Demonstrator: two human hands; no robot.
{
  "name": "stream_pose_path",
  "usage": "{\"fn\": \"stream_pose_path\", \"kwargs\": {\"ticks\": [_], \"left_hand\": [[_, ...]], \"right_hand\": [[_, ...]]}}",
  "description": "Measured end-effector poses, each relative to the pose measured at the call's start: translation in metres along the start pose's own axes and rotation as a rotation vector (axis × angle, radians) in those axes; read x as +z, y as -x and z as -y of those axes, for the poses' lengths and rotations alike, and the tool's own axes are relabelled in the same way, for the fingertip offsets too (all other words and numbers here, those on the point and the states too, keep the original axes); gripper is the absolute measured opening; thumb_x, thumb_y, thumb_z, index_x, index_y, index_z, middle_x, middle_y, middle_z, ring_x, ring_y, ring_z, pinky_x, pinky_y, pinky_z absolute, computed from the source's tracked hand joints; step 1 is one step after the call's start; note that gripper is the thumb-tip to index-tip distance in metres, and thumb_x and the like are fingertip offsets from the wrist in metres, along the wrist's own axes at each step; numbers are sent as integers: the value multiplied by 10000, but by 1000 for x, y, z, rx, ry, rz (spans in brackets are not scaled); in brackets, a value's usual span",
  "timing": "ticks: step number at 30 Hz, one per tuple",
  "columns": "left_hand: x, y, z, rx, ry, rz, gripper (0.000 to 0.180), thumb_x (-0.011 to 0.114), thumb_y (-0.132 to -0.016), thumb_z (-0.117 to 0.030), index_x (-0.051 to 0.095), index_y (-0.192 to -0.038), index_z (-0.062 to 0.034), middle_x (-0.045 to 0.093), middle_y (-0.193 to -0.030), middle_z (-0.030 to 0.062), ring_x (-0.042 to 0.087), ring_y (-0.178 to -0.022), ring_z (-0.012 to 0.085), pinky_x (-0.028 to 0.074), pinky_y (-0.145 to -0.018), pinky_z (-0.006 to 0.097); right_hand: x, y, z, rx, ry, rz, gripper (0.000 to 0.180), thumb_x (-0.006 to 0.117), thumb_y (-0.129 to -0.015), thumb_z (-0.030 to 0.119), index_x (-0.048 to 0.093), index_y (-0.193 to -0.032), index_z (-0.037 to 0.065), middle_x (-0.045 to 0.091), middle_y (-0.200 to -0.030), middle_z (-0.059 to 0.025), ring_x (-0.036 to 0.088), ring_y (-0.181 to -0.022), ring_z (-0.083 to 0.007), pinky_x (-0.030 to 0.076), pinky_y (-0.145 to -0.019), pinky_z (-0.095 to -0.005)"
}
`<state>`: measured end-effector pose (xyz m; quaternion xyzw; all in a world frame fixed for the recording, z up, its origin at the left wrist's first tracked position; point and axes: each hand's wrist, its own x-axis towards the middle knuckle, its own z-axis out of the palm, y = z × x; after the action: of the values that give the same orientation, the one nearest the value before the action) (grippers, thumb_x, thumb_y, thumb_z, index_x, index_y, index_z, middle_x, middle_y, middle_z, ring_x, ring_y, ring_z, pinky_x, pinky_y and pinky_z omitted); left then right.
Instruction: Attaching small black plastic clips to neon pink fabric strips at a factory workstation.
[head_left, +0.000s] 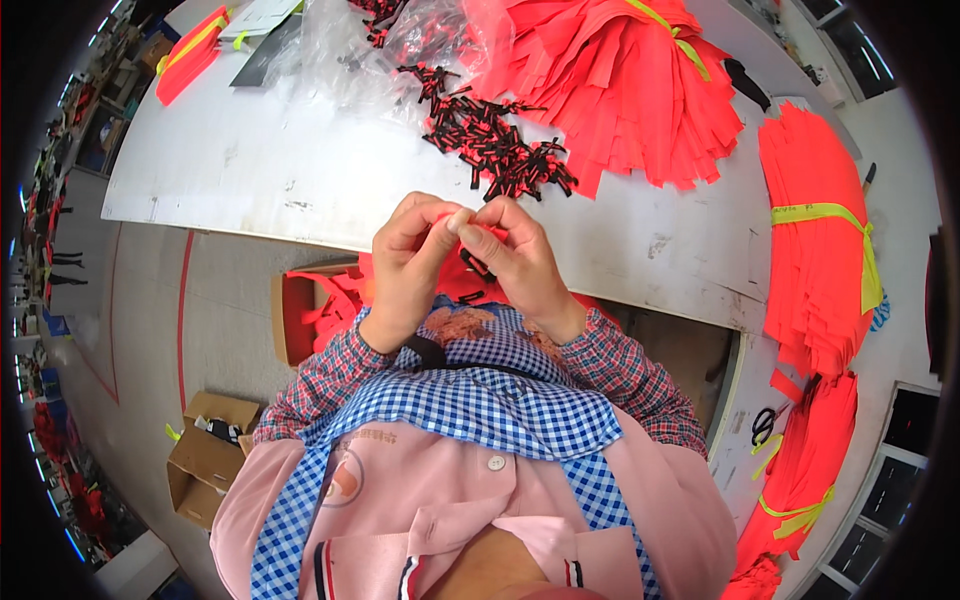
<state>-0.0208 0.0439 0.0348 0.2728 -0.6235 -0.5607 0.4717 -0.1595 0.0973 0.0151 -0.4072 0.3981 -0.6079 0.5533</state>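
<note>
Over the table's near edge, my left hand (412,262) and my right hand (520,265) meet with thumbs and forefingers pinched together. What lies between the fingertips is mostly hidden; a speck of red shows by the left fingers. Just below the pinch, between my hands, a small black tab (478,265) shows; I cannot tell whether it is held. Red fabric (462,282) lies underneath, at my lap. Beyond my hands, a loose pile of small black-and-red tabs (490,140) spreads on the white table (240,170).
Bundles of red fabric strips tied with yellow bands lie at the back (620,90) and along the right (815,240). Clear plastic bags (350,60) sit behind the pile. Scissors (765,425) rest at right. Cardboard boxes stand on the floor left (205,460) and beneath the table edge (290,320).
</note>
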Motion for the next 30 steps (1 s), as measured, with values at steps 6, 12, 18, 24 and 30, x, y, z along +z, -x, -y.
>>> {"fn": "stream_pose_path", "kwargs": {"ticks": [6, 12, 18, 24, 30], "left_hand": [[2, -21, -18, -62, 129, -70, 143, 589, -939, -147, 642, -909, -18, 591, -902, 4, 519, -835, 71, 408, -775, 212], [-7, -35, -41, -355, 9, 160, 174, 622, -926, -154, 655, -995, 2, 634, -917, -4, 560, -814, 50, 458, -706, 203], [-16, -34, -61, -82, 165, -24, 155, 602, -926, -102, 661, -1019, 7, 665, -927, 20, 586, -787, 64, 469, -704, 217], [-72, -60, -125, 412, 271, -347, 201, 539, -971, -192, 575, -1021, -1, 593, -909, 57, 547, -824, 119, 446, -745, 281], [-209, -78, -163, 816, -25, -367, 352, 494, -990, -266, 503, -1145, 50, 548, -1005, 121, 555, -874, 188, 468, -822, 308]], "right_hand": [[21, 11, -28, -125, 325, 1, 319, 672, -881, 209, 607, -1099, -15, 684, -941, -104, 642, -853, -139, 510, -741, -297], [12, -2, -18, -340, 442, 12, 272, 645, -903, 179, 615, -1088, -18, 676, -942, -105, 641, -839, -129, 520, -742, -293], [39, -15, 3, -189, 72, 84, 276, 625, -914, 154, 588, -1143, 4, 661, -939, -32, 604, -855, -92, 511, -751, -275], [68, -7, 1, 32, 479, 333, 255, 641, -870, 254, 610, -967, 20, 620, -854, -152, 599, -774, -147, 476, -698, -333], [55, -7, 2, 66, 55, 654, 433, 702, -856, 321, 614, -1109, -18, 675, -960, -62, 588, -872, -95, 481, -787, -265]]}}
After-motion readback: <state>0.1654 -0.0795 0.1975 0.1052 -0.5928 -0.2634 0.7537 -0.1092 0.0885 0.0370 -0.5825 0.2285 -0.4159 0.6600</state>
